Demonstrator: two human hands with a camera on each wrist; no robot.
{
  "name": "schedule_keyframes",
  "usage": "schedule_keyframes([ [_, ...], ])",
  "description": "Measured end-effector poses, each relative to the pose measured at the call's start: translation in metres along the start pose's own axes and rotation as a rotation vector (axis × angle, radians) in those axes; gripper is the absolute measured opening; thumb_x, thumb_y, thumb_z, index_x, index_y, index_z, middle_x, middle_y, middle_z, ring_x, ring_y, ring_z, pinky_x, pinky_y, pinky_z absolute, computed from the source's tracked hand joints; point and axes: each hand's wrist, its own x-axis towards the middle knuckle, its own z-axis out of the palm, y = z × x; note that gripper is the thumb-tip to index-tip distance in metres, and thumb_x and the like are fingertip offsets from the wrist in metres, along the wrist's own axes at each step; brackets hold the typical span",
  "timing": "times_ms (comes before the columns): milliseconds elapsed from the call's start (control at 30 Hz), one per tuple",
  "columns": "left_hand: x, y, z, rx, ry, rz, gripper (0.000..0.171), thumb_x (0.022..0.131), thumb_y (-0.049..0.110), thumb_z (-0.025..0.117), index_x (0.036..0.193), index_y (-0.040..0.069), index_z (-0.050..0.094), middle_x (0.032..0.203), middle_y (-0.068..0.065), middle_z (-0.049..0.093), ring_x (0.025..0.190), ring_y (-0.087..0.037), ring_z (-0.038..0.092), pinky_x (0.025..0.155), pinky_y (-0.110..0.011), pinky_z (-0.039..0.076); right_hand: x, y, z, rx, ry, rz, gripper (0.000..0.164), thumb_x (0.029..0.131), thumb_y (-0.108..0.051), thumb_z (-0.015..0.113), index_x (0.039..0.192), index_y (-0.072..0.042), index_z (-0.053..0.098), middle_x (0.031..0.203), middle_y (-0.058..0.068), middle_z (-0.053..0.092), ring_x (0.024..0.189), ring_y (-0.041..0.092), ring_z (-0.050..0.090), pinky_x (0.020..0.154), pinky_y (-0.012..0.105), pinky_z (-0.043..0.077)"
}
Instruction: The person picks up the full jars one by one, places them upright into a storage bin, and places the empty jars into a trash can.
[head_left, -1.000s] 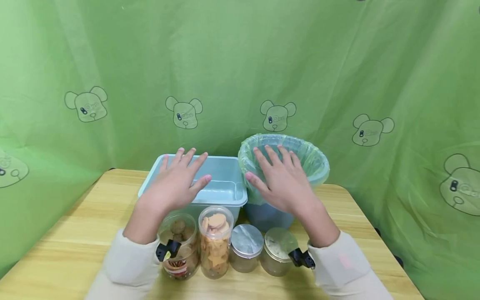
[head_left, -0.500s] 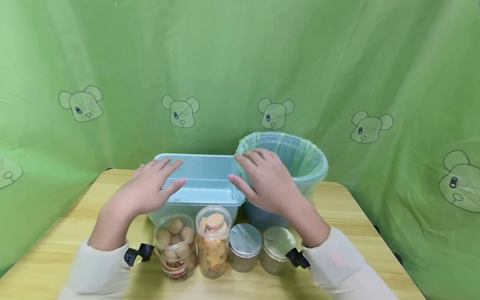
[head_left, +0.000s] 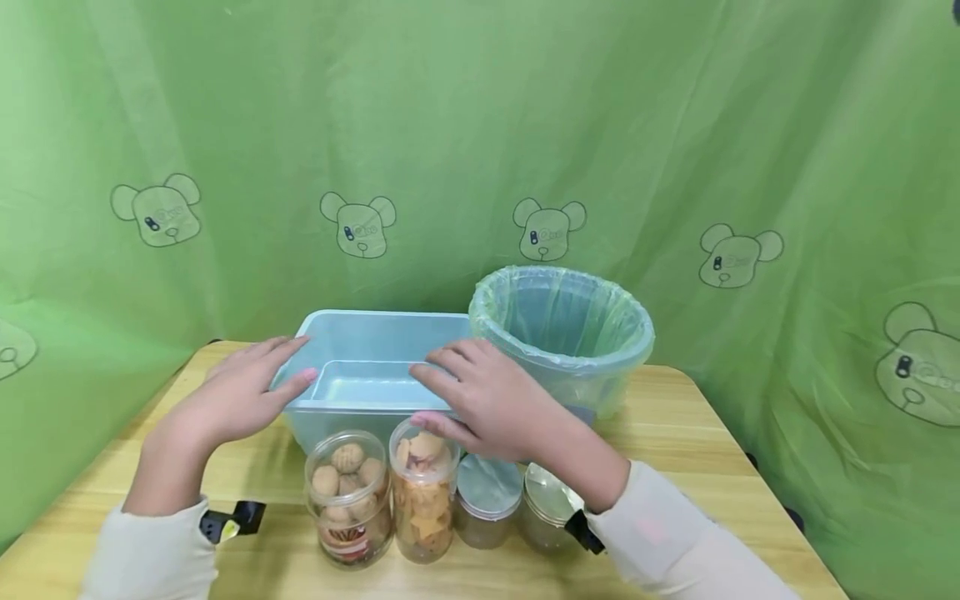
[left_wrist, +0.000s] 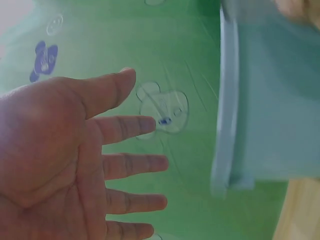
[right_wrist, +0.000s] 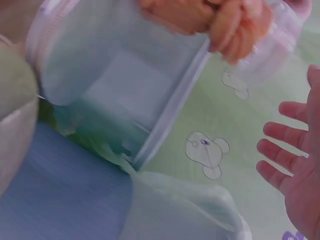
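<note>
My left hand (head_left: 232,396) hovers at the left side of a light-blue plastic tub (head_left: 330,408); its spread, straight fingers hold nothing in the left wrist view. My right hand (head_left: 491,400), fingers loosely extended, hangs above a tall clear jar of orange cookies (head_left: 423,512) and the tub's front right. Contact cannot be made out. Left of that jar stands a wider clear jar of round brown cookies (head_left: 348,500). To the right, partly under the right forearm, are two small jars: one with a silver lid (head_left: 489,483), one with a pale gold lid (head_left: 551,492).
A blue bin (head_left: 558,362) with a translucent green liner stands beside the tub at the back right. Everything rests on a wooden table (head_left: 675,500). Behind and around it hangs a green curtain (head_left: 450,125) with bear heads printed on it.
Both hands have moved left and lower: the left from over the tub to its left side, the right from over the bin to above the tall jar. The containers stand where they were.
</note>
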Motion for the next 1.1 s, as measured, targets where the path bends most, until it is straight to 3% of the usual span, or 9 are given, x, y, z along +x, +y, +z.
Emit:
schedule_keyframes([
  [167,-0.004,-0.019,0.006,-0.044,0.009,0.013,0.067,0.109,0.043,0.043,0.155,-0.005,0.036,0.153,-0.034,0.038,0.139,-0.058,0.032,0.111,-0.074,0.026,-0.004,-0.008,0.008,-0.013,-0.087,-0.05,0.069,0.108,-0.058,0.022,0.143,-0.009,0.055,0.132,0.01,0.063,0.122,0.028,0.057,0.107,0.043,0.046],
  [333,-0.006,-0.032,0.012,-0.138,-0.01,0.013,0.066,0.109,0.04,0.045,0.156,-0.006,0.034,0.153,-0.035,0.038,0.138,-0.059,0.033,0.109,-0.074,0.029,-0.009,-0.016,0.012,-0.022,-0.193,-0.077,0.066,0.107,-0.059,0.033,0.149,-0.011,0.049,0.138,0.008,0.06,0.123,0.025,0.056,0.106,0.042,0.047],
  [400,-0.007,-0.037,0.014,-0.193,-0.016,0.01,0.066,0.11,0.038,0.046,0.157,-0.005,0.032,0.153,-0.035,0.037,0.133,-0.057,0.042,0.106,-0.071,0.036,-0.01,-0.019,0.013,-0.024,-0.217,-0.088,0.066,0.105,-0.06,0.038,0.15,-0.012,0.048,0.139,0.006,0.059,0.122,0.024,0.056,0.103,0.041,0.048],
  [567,-0.011,-0.05,0.02,-0.334,-0.018,-0.029,0.065,0.11,0.038,0.047,0.159,0.0,0.029,0.151,-0.034,0.042,0.108,-0.044,0.065,0.088,-0.056,0.055,-0.013,-0.024,0.016,-0.044,-0.209,-0.132,0.066,0.104,-0.062,0.042,0.148,-0.014,0.049,0.133,0.003,0.059,0.114,0.021,0.056,0.097,0.038,0.049],
  [700,-0.01,-0.058,0.027,-0.446,-0.021,-0.084,0.065,0.11,0.038,0.045,0.161,0.002,0.027,0.144,-0.03,0.048,0.097,-0.029,0.066,0.079,-0.041,0.055,-0.015,-0.026,0.017,-0.081,-0.2,-0.16,0.065,0.104,-0.062,0.04,0.147,-0.014,0.049,0.13,0.002,0.058,0.108,0.02,0.055,0.094,0.036,0.048],
  [933,-0.005,-0.066,0.037,-0.71,-0.009,-0.158,0.068,0.111,0.035,0.045,0.159,-0.007,0.022,0.146,-0.029,0.04,0.094,-0.018,0.065,0.081,-0.029,0.057,-0.016,-0.028,0.016,-0.107,-0.221,-0.169,0.066,0.105,-0.061,0.037,0.149,-0.013,0.047,0.129,0.002,0.057,0.105,0.02,0.055,0.092,0.035,0.049],
  [1100,-0.004,-0.069,0.043,-0.902,0.026,-0.194,0.06,0.109,0.019,0.047,0.155,-0.013,0.026,0.147,-0.033,0.04,0.096,-0.011,0.065,0.084,-0.027,0.059,-0.015,-0.028,0.015,-0.104,-0.228,-0.187,0.065,0.105,-0.06,0.037,0.149,-0.013,0.046,0.126,0.002,0.057,0.101,0.018,0.055,0.088,0.033,0.05],
])
